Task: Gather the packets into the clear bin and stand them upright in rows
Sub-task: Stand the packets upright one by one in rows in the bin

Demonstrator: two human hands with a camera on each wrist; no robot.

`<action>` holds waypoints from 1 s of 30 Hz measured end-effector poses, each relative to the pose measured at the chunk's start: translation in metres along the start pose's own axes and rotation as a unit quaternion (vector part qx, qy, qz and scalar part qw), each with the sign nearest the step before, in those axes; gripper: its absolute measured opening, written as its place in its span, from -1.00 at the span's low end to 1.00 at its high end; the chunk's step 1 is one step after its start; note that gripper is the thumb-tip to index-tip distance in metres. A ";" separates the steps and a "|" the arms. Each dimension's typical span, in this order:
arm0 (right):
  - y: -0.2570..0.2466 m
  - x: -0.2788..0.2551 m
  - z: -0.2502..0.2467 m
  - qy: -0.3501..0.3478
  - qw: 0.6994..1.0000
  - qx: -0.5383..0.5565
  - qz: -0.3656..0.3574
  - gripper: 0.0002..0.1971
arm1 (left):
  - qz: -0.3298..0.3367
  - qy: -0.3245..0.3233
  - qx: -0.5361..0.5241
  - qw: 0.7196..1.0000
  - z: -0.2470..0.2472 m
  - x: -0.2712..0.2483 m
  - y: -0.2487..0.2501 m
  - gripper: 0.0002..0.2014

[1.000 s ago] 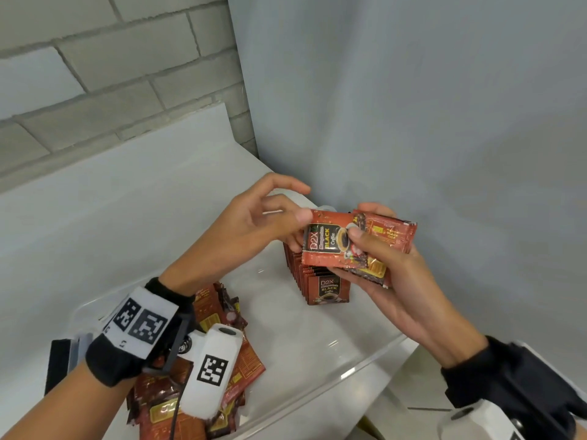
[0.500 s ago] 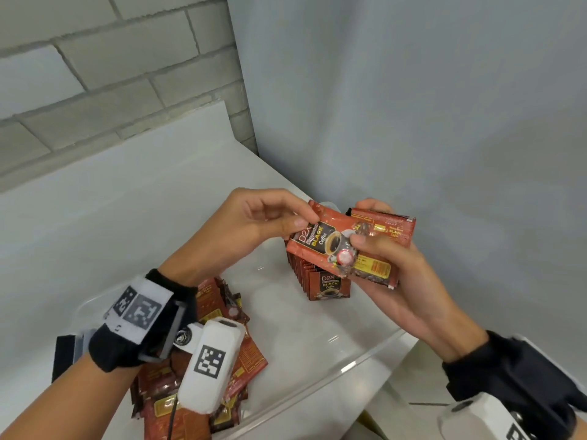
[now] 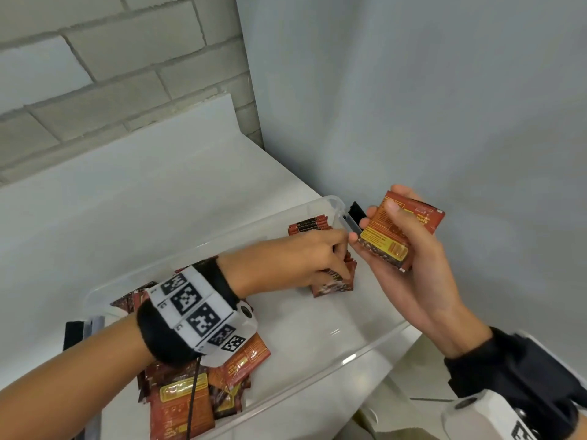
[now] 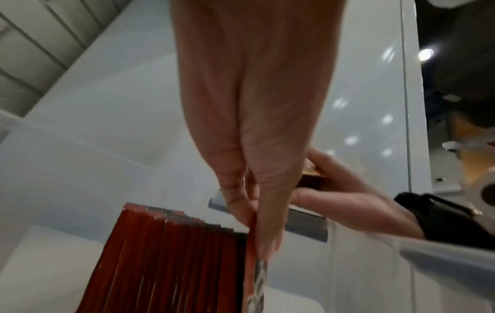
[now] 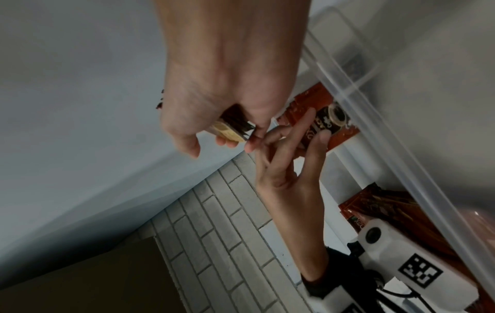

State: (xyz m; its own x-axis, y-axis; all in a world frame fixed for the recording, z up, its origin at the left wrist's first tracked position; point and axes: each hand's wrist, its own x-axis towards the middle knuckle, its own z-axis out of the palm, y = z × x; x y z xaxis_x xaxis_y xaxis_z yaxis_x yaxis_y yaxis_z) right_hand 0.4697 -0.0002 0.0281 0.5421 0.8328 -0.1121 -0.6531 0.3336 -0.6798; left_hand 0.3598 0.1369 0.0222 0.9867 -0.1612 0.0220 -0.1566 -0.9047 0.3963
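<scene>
bin floor (image 3: 295,325) open mid — row (image 3: 309,224) far | pile (image 3: 203,385) near

The left hand (image 3: 313,260) reaches forward and down, palm turned inward, its fingers (image 4: 267,239) nearly straight and pressed together with the thumb, their tips pinching a thin edge between them. The left forearm slants up from the lower left, a banded wrist behind the hand. The right hand (image 3: 409,258) is raised just right of the left fingertips, palm up, fingers (image 5: 187,135) and thumb curled round what they grip.
</scene>
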 end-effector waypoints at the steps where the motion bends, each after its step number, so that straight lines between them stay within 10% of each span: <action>1: 0.000 0.000 0.000 0.000 1.000 0.004 0.002 -0.73 | 0.015 0.016 0.017 1.000 0.005 0.002 0.001 -0.75; 30: -0.007 -0.002 0.002 -0.011 0.995 0.083 0.047 -0.64 | 0.028 0.072 0.117 0.990 0.008 -0.008 -0.001 -0.75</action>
State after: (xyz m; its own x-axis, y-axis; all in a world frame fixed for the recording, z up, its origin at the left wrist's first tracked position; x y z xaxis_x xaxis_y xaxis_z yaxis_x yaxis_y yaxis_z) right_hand 0.4721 -0.0032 0.0345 0.4641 0.8724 -0.1533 -0.7798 0.3203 -0.5378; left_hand 0.3516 0.1364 0.0139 0.9696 -0.1709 0.1750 -0.2003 -0.9654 0.1670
